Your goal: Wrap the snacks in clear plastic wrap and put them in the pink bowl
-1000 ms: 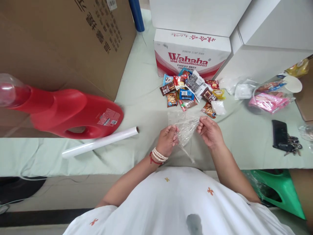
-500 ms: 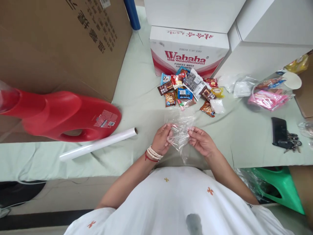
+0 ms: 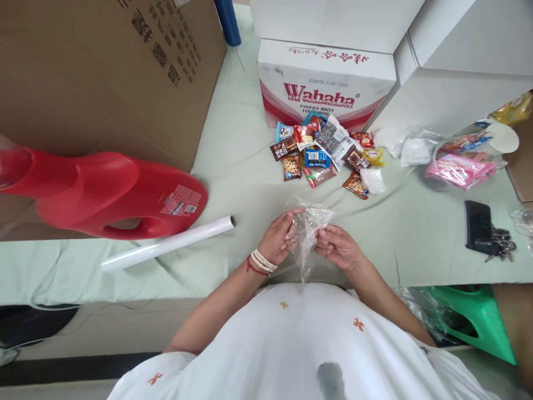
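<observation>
A crumpled clear plastic bag is held up between my two hands, just above the front edge of the table. My left hand, with a beaded bracelet at the wrist, grips its left side, the index finger lying along the film. On the other side, the fingertips of my right hand pinch the plastic. Beyond the bag lies a pile of small wrapped snacks in brown, blue, red and silver packaging. A small white packet rests at the pile's right end.
A white film roll and a large red bottle lie left. A Wahaha carton stands behind the snacks, a brown carton back left. At right are a clear tub of packets, a black phone and keys.
My hands have come slightly closer together. The bag between them has gone from stretched flat to more bunched, and my left index finger now extends over it.
</observation>
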A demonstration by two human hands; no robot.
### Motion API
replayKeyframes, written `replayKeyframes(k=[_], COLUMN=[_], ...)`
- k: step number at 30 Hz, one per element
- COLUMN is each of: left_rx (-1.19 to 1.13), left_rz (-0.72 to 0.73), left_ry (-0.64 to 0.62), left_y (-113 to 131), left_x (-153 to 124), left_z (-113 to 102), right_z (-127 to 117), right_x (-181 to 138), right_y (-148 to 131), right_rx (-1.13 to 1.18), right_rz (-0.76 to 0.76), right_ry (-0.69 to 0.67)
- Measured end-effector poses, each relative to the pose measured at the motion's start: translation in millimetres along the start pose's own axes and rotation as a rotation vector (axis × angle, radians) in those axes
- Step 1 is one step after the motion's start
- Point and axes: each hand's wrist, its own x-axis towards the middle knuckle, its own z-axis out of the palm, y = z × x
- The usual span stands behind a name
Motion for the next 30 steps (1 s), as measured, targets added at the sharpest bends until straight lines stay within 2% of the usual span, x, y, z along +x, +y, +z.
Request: replayKeyframes(k=[4,10,14,17,19,23,27,30], left_rx=[-0.054,-0.031,-0.009,-0.003,-0.004,-0.005,0.044,0.114], left_rz=[-0.025,-0.008,-0.011,0.037,0.083,0.098,0.049,0.008], left_ry=[-0.021,-0.019,0.004,0.041,0.061,0.057,0.056,0.089], left_y=[7,-3,-6,-7,-9,-9,0,4], left_x=[-2,0,0,0,-1,0,1,3], left_z=[-8,3,4,3,5,9,-4,-15], right_z=[-11,13,11,1,1,10,-1,-12], right_x=[-7,2,7,0,-4,-6,-8,-12], right_y=[-9,14,13,6,6,14,4,-5], right_rx=[-0.117,-0.349,-0.353,-0.318,-0.347,-0.399,-0.322,-0.363], right_rz=[-0.078,-0.13,-0.247,-0.255,-0.206,-0.144,-0.21,-0.227], right_ry=[0.083,0.123,0.302,0.424,0.426,0.318,0.392,0.404])
